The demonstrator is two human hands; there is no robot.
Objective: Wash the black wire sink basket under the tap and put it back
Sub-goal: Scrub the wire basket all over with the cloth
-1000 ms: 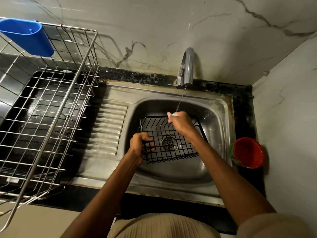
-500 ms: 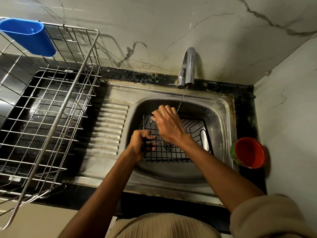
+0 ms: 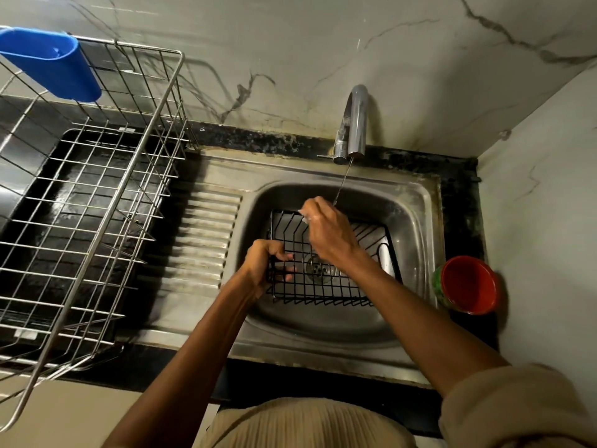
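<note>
The black wire basket [image 3: 323,289] sits tilted inside the steel sink [image 3: 416,195], over the drain [image 3: 319,270]. My left hand [image 3: 261,263] grips the basket's left edge, fingers wrapped round the wires. My right hand [image 3: 326,231] reaches over the basket, its fingers curled down at the far left rim, with something pale at the fingertips. A thin stream of water [image 3: 342,184] runs from the chrome tap [image 3: 353,124] onto the back of that hand. A white patch [image 3: 386,258] shows at the basket's right side.
A large steel wire dish rack [image 3: 97,205] stands on the black counter to the left, with a blue plastic holder [image 3: 48,66] hung on its far corner. A red cup [image 3: 468,284] sits at the sink's right, close to the side wall.
My right hand slid from the basket's far right rim toward the far left rim, flattening its fingers on the way, then curling them. The basket shifted slightly; my left hand kept its grip.
</note>
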